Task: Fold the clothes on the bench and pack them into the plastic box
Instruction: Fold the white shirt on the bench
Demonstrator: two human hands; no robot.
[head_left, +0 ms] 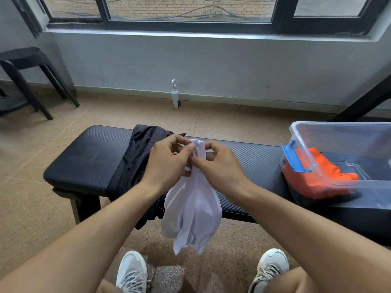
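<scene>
Both hands, left and right, pinch the top edge of a white garment between their fingers, letting it hang limp before the table, probably to find its corners for folding. A black mesh garment waits draped over the table just behind. The box, at the right end, already holds orange clothing; nothing blocks the way to it.

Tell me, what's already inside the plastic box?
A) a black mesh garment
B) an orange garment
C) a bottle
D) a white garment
B: an orange garment lies in the plastic box, while the white one hangs from both hands and the black mesh one is draped over the bench.
</scene>
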